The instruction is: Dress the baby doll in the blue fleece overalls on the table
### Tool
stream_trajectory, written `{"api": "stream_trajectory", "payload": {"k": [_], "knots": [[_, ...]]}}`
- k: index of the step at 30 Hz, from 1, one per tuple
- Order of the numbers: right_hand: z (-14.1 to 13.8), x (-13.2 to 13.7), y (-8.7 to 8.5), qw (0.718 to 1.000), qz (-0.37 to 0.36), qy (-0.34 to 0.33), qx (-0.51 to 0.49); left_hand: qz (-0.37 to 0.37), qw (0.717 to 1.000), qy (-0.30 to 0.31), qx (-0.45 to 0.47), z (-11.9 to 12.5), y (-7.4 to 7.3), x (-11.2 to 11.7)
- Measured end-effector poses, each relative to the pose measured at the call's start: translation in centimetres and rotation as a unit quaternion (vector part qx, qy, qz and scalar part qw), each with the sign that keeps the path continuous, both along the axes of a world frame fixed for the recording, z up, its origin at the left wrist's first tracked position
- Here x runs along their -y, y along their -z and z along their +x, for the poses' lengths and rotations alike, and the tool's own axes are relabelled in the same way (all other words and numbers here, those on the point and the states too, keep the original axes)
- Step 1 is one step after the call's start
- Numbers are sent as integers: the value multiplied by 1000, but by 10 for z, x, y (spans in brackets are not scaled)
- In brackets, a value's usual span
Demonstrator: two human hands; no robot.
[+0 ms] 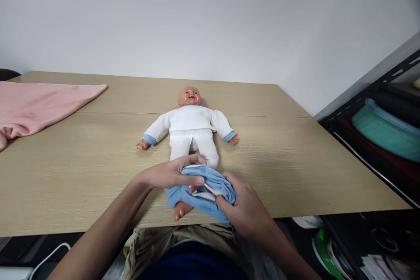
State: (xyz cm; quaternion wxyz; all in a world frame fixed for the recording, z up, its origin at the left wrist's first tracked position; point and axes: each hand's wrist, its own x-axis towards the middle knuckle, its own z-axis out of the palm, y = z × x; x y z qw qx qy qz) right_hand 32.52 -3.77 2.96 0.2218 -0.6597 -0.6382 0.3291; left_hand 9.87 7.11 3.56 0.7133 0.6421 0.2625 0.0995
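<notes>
A baby doll in a white top and white trousers with blue cuffs lies on its back, head away from me. Around its lower legs is a bunched blue cloth garment with a white inside. One bare doll foot pokes out of it at the near left; the other is hidden. My left hand grips the garment's upper left edge, thumb toward the opening. On the other side, my right hand pinches its right edge between thumb and fingers.
The wooden table has a pink cloth spread at its left. To the right stands a black shelf rack with a teal item. Green and white round things are below the table's right edge.
</notes>
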Motion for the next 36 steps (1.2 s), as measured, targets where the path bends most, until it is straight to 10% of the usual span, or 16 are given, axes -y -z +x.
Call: {"api": "stream_trajectory", "payload": {"k": [12,22,30,36], "knots": [[15,11,37,1000,25,16,7,322,910,-130,-225,29,8,27],[7,26,52,995,24,45,-88,356,907,-32,-221,19,0,34],[2,27,60,987,33,78,-139,406,876,-46,-256,21,12,43],[2,22,70,966,36,122,-224,339,916,-102,-187,17,17,32]]}}
